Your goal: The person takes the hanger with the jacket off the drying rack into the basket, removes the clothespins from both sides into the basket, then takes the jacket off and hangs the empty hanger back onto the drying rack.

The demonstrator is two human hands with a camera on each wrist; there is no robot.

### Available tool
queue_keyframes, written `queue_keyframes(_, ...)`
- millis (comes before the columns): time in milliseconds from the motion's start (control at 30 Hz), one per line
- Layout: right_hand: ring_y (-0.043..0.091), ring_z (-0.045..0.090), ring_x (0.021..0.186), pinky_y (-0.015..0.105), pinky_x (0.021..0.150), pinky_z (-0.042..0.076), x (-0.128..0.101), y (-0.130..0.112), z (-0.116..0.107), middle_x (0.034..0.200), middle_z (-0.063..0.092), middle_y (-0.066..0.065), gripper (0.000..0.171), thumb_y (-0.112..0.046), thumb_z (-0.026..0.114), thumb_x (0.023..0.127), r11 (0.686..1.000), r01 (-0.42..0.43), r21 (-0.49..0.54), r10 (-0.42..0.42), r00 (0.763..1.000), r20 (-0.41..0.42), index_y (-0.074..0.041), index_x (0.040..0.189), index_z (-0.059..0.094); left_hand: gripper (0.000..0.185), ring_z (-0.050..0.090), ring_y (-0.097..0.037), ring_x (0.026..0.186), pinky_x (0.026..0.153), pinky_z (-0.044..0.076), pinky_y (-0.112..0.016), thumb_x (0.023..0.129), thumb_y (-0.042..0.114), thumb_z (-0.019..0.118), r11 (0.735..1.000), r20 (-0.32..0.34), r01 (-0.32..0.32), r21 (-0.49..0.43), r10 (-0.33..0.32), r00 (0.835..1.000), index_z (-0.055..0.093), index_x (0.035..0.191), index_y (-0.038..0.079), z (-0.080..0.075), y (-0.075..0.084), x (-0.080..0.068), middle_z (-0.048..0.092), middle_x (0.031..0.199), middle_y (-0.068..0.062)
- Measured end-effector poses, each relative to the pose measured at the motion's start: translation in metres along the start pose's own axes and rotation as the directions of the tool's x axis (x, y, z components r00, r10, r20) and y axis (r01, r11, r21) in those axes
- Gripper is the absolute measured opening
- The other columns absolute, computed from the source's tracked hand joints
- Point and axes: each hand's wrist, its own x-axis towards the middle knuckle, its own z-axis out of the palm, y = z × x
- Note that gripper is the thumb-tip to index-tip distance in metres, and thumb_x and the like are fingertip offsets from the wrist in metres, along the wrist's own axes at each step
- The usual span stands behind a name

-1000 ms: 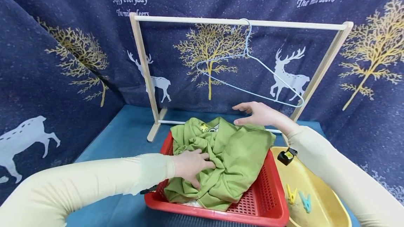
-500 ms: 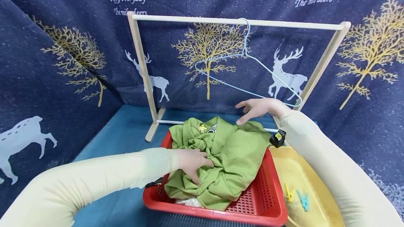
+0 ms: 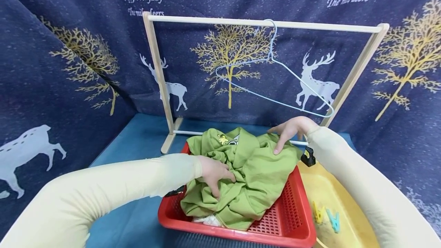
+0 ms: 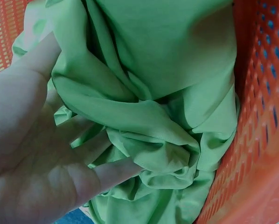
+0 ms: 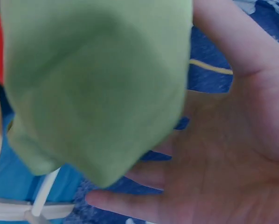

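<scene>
A crumpled green garment (image 3: 263, 175) with a small yellow cartoon motif lies heaped in a red perforated basket (image 3: 237, 234). My left hand (image 3: 216, 172) rests on its left side in the head view. Spread fingers of that hand (image 4: 41, 154) touch the cloth folds in the left wrist view, without closing round them. At the garment's far right corner, my right hand (image 3: 291, 131) has its thumb over the front of the cloth. In the right wrist view the fingers of this hand (image 5: 214, 144) extend straight behind the green fabric (image 5: 93, 93), which partly hides them.
A pale wooden rack (image 3: 213, 20) stands behind the basket, with a light blue hanger (image 3: 270, 54) on its bar. A yellow tub (image 3: 332, 186) at the right holds a yellow clothespin (image 3: 318, 213) and a turquoise clothespin (image 3: 334, 220). White fabric (image 3: 210, 220) shows under the garment.
My right hand has come down from above onto the garment's right corner. My left hand has stayed on the cloth, shifting only slightly. The garment lies nearly as before.
</scene>
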Motion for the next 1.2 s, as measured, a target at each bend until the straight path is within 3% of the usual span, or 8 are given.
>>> queue_keyframes(200,0.056,0.019,0.145,0.075,0.109,0.026,0.015,0.015,0.007,0.163,0.005,0.028,0.120,-0.048,0.081,0.078,0.989,-0.085,0.121,0.084,0.996,0.012,-0.010,0.160,0.002,0.071,0.035,-0.019,0.147,0.119,0.034,-0.034,0.086,0.045,0.073,1.000,0.012,0.016,-0.023,-0.016,1.000,0.043,0.148,0.029,-0.002,0.001,-0.001,0.038,0.158,-0.003)
queue_keyframes(333,0.059,0.023,0.141,0.071,0.109,0.031,0.021,0.022,0.010,0.161,0.011,0.031,0.119,-0.043,0.083,0.077,0.977,-0.096,0.191,0.092,0.995,0.028,-0.007,0.159,0.005,0.071,0.035,-0.020,0.147,0.118,0.034,-0.034,0.086,0.046,0.073,1.000,0.007,0.024,-0.020,-0.024,1.000,0.043,0.148,0.031,-0.002,0.002,-0.002,0.037,0.159,-0.003)
queue_keyframes(567,0.057,0.035,0.137,0.058,0.104,0.046,0.020,0.019,0.008,0.156,0.028,0.032,0.087,-0.031,0.081,0.081,0.976,-0.063,0.207,0.056,0.998,0.037,-0.007,0.151,0.035,0.071,0.038,-0.021,0.145,0.117,0.036,-0.033,0.085,0.046,0.074,0.999,-0.005,0.030,-0.025,-0.030,1.000,0.043,0.148,0.031,-0.001,0.003,-0.001,0.038,0.158,-0.004)
queue_keyframes(767,0.048,0.048,0.132,0.050,0.096,0.053,0.014,0.009,0.003,0.151,0.040,0.028,0.060,-0.022,0.077,0.083,0.989,-0.037,0.141,0.036,0.999,0.009,-0.007,0.137,0.053,0.072,0.041,-0.021,0.143,0.116,0.037,-0.033,0.084,0.047,0.075,0.999,-0.023,0.039,-0.011,-0.040,0.999,0.044,0.147,0.032,0.003,0.002,0.000,0.040,0.156,-0.003)
queue_keyframes(900,0.018,0.061,0.095,0.034,0.078,0.056,0.012,0.003,0.003,0.106,0.068,0.003,0.034,-0.022,0.077,0.081,0.999,0.031,-0.041,-0.034,0.995,-0.089,-0.010,0.112,0.069,0.072,0.042,-0.023,0.143,0.115,0.038,-0.035,0.084,0.047,0.076,0.999,-0.031,0.045,-0.019,-0.046,0.998,0.044,0.147,0.033,0.004,0.002,-0.001,0.040,0.156,-0.003)
queue_keyframes(1000,0.005,0.043,0.063,0.021,0.058,0.043,0.014,-0.002,0.006,0.067,0.050,-0.011,0.013,-0.016,0.081,0.076,0.983,0.094,-0.156,-0.121,0.977,-0.176,-0.012,0.081,0.069,0.072,0.042,-0.024,0.142,0.115,0.039,-0.035,0.084,0.047,0.076,0.999,-0.035,0.043,-0.030,-0.044,0.998,0.044,0.147,0.033,0.005,0.002,-0.002,0.040,0.156,-0.003)
queue_keyframes(1100,0.004,0.033,0.054,0.018,0.050,0.032,0.013,-0.006,0.007,0.058,0.037,-0.011,0.025,-0.010,0.082,0.072,0.974,0.115,-0.198,-0.161,0.957,-0.241,-0.016,0.065,0.059,0.072,0.044,-0.024,0.140,0.114,0.040,-0.035,0.083,0.047,0.076,0.999,-0.043,0.041,-0.029,-0.042,0.998,0.044,0.147,0.033,0.005,0.002,-0.003,0.041,0.155,-0.002)
queue_keyframes(1200,0.005,0.033,0.054,0.020,0.049,0.035,0.010,-0.010,0.007,0.057,0.034,-0.010,0.031,-0.009,0.082,0.073,0.975,0.089,-0.202,-0.142,0.953,-0.267,-0.019,0.064,0.054,0.073,0.044,-0.024,0.140,0.114,0.040,-0.035,0.083,0.047,0.077,0.999,-0.050,0.039,-0.027,-0.041,0.998,0.044,0.147,0.034,0.006,0.002,-0.003,0.042,0.154,-0.002)
